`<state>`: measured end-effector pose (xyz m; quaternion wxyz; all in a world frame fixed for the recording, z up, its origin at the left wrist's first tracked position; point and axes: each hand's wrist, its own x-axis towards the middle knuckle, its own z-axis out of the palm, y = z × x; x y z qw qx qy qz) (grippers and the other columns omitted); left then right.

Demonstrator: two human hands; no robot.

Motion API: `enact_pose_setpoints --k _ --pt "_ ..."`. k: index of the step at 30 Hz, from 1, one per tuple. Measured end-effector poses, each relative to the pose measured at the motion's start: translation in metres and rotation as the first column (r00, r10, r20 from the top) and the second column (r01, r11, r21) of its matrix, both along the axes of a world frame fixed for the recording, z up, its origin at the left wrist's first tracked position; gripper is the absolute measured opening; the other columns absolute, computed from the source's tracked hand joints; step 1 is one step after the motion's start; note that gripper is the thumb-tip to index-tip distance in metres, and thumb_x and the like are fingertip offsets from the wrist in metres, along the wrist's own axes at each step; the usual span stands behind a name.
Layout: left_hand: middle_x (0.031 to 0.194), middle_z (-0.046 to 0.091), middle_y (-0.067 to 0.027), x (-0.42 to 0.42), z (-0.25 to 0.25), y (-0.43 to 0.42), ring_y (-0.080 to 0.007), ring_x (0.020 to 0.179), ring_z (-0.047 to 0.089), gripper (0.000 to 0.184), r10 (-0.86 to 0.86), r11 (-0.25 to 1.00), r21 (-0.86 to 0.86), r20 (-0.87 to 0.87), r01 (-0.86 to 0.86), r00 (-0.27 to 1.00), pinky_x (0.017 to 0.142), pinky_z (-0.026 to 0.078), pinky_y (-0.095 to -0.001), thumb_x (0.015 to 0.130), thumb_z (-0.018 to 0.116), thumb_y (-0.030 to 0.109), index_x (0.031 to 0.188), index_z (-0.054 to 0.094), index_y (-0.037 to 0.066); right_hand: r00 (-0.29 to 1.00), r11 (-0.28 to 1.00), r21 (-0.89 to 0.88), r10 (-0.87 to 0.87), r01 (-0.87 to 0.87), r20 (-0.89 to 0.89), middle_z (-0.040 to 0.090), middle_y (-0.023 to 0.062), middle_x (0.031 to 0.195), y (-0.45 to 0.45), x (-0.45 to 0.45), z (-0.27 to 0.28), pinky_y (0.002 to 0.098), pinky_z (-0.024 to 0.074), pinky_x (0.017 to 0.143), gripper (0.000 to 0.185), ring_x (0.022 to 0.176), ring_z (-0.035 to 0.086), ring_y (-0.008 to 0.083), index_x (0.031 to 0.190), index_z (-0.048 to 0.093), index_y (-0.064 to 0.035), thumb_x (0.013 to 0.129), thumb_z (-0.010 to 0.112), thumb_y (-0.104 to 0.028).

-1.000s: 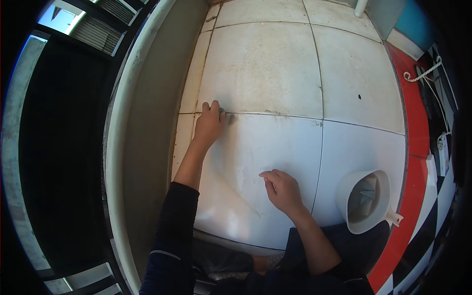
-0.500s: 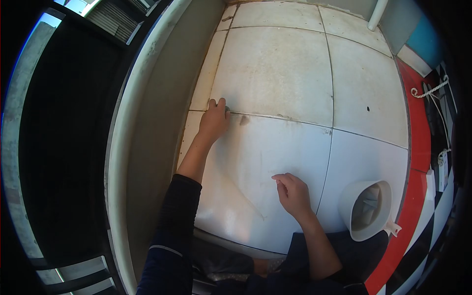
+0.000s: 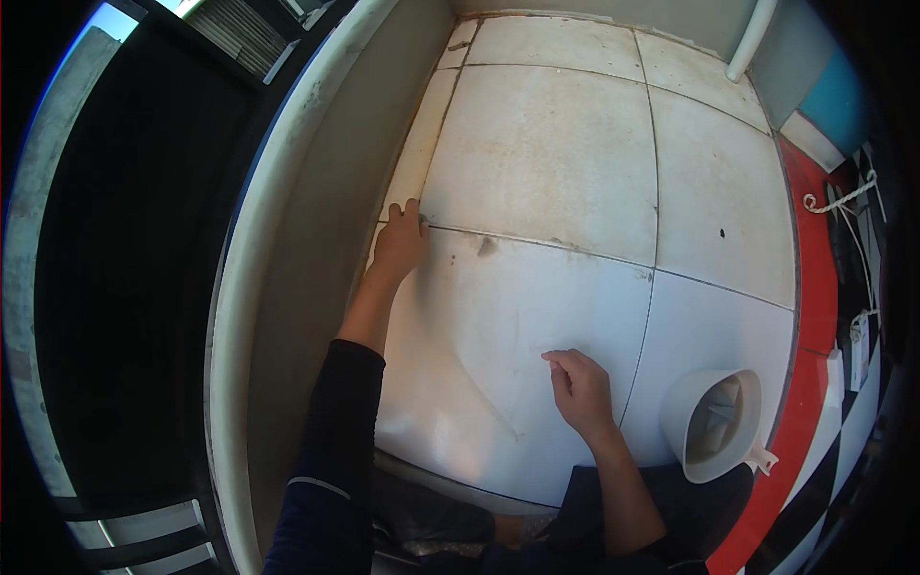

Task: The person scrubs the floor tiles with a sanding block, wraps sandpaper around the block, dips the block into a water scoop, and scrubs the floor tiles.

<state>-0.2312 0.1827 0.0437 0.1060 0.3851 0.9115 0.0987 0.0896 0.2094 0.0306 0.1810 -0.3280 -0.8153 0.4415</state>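
Observation:
My left hand point(image 3: 401, 240) is pressed to the white tiled floor point(image 3: 537, 144) at a grout line near the left wall. Its fingers are wrapped round a small grey-green thing, mostly hidden under them. My right hand point(image 3: 581, 391) hovers above or rests near the lower tile, fingers curled together; whether anything is in them cannot be made out. A brown smudge point(image 3: 488, 247) marks the tile right of my left hand. The farther tiles look yellowish and stained, the nearer ones whiter.
A white dipper point(image 3: 678, 422) with water and something pale inside stands at the lower right. A low wall point(image 3: 316, 192) runs along the left. Red edging point(image 3: 815, 287), white rope point(image 3: 843, 199) and a white pipe point(image 3: 752, 40) are on the right.
The view has shifted, so the floor and dipper appear lower. My left hand has slid left along the grout line toward the wall. My right hand keeps its curled pose.

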Motion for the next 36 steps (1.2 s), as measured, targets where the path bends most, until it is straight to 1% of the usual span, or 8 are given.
enact_pose_setpoints --k 5,10,12,19,23,27,29,36 --pt "0.103 0.044 -0.0234 0.029 -0.003 0.012 -0.0391 0.080 0.057 0.029 -0.185 0.981 -0.059 -0.008 0.184 0.983 0.070 0.049 -0.0440 0.084 0.050 0.016 0.107 0.040 0.001 0.994 0.998 0.023 0.061 -0.059 -0.092 0.057 0.0097 0.069 -0.008 -0.006 -0.006 0.0338 0.0443 0.055 0.012 0.061 0.055 0.0260 0.085 0.061 -0.0037 0.078 0.053 -0.001" --pt "0.103 0.043 -0.0226 0.016 -0.002 0.006 -0.0390 0.080 0.057 0.027 -0.151 0.988 -0.033 -0.002 0.151 0.989 0.070 0.049 -0.0441 0.085 0.049 0.016 0.106 0.040 0.001 0.999 1.000 0.008 0.012 -0.012 -0.034 0.056 0.0092 0.067 -0.003 0.001 -0.002 0.0337 0.0440 0.054 0.011 0.060 0.054 0.0254 0.085 0.061 -0.0041 0.077 0.054 -0.001" --pt "0.103 0.043 -0.0221 -0.004 0.000 0.001 -0.0387 0.079 0.057 0.026 -0.049 0.998 -0.035 0.001 0.049 0.999 0.070 0.049 -0.0440 0.086 0.048 0.016 0.105 0.040 0.001 0.999 1.000 -0.002 -0.021 0.021 -0.044 0.056 0.0091 0.067 -0.001 0.001 -0.002 0.0337 0.0440 0.054 0.011 0.060 0.054 0.0253 0.085 0.061 -0.0042 0.077 0.054 -0.001" --pt "0.104 0.043 -0.0229 0.021 -0.001 0.009 -0.0397 0.081 0.057 0.026 -0.160 0.985 -0.065 0.028 0.162 0.987 0.070 0.049 -0.0440 0.086 0.047 0.016 0.105 0.039 0.001 0.997 1.000 -0.003 0.029 -0.029 -0.067 0.056 0.0091 0.068 -0.005 -0.003 -0.003 0.0334 0.0439 0.055 0.012 0.060 0.054 0.0254 0.086 0.061 -0.0043 0.077 0.054 -0.001" --pt "0.106 0.043 -0.0238 -0.014 0.002 -0.004 -0.0391 0.082 0.057 0.026 -0.017 0.999 -0.028 0.011 0.018 1.000 0.071 0.049 -0.0447 0.086 0.048 0.016 0.105 0.038 0.000 1.000 1.000 0.005 0.006 -0.005 -0.030 0.057 0.0090 0.068 -0.001 0.001 -0.001 0.0337 0.0442 0.055 0.012 0.060 0.055 0.0256 0.085 0.061 -0.0045 0.076 0.054 -0.001" --pt "0.105 0.043 -0.0237 -0.007 0.005 -0.002 -0.0386 0.083 0.057 0.027 -0.038 0.995 -0.090 0.044 0.042 0.998 0.071 0.049 -0.0443 0.087 0.048 0.016 0.106 0.038 0.000 0.998 1.000 -0.014 0.027 -0.027 -0.058 0.057 0.0095 0.070 -0.005 -0.004 -0.004 0.0337 0.0444 0.055 0.013 0.061 0.055 0.0258 0.086 0.061 -0.0043 0.077 0.053 -0.001" --pt "0.105 0.043 -0.0237 0.016 0.003 0.005 -0.0381 0.083 0.057 0.025 -0.193 0.975 -0.116 -0.004 0.192 0.981 0.070 0.050 -0.0433 0.087 0.048 0.015 0.105 0.038 0.000 0.995 0.999 0.012 0.048 -0.047 -0.092 0.057 0.0094 0.070 -0.007 -0.004 -0.007 0.0336 0.0444 0.055 0.012 0.061 0.055 0.0257 0.086 0.061 -0.0046 0.078 0.053 -0.001" --pt "0.105 0.043 -0.0223 -0.014 0.002 -0.001 -0.0387 0.086 0.057 0.026 -0.076 0.992 -0.107 -0.036 0.071 0.997 0.072 0.049 -0.0437 0.086 0.048 0.015 0.106 0.038 0.000 0.999 1.000 -0.011 -0.008 0.008 -0.046 0.057 0.0093 0.069 -0.002 0.000 -0.001 0.0336 0.0444 0.055 0.012 0.061 0.055 0.0257 0.086 0.061 -0.0040 0.077 0.053 0.000"
